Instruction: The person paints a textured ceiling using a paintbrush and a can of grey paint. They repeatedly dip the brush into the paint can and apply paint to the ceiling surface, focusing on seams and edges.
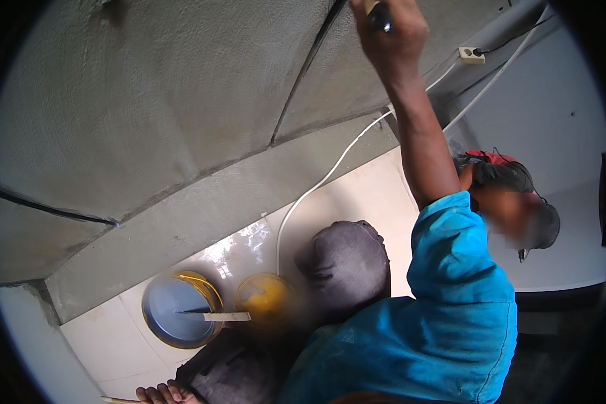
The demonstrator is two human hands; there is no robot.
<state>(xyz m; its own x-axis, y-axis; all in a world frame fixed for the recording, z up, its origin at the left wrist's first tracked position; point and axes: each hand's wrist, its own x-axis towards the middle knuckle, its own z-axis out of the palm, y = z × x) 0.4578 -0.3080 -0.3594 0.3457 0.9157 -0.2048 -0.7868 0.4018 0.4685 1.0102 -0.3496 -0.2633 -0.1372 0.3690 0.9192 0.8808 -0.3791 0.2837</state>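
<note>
My right arm, in a blue sleeve, reaches up to the grey plastered wall [161, 87]. At the top edge my right hand [398, 30] is closed round a tool handle [380, 16], pale with a glossy black end; the tool's working end is out of view. Low at the left, my left hand [170, 392] rests by my knee, fingers curled over a thin pale stick-like thing [118, 400], mostly cut off by the frame. Before my knees stands a yellow bucket [212, 291] of grey slurry [175, 303], with a flat wooden stick [227, 316] leaning out of it.
A blurred yellow container [266, 296] stands beside the bucket on wet pale tiles [232, 252]. A white cable [316, 185] crosses the floor toward a socket block [471, 55]. Another person in a dark cap [544, 225] is close at my right. Dark grooves [296, 87] divide the wall.
</note>
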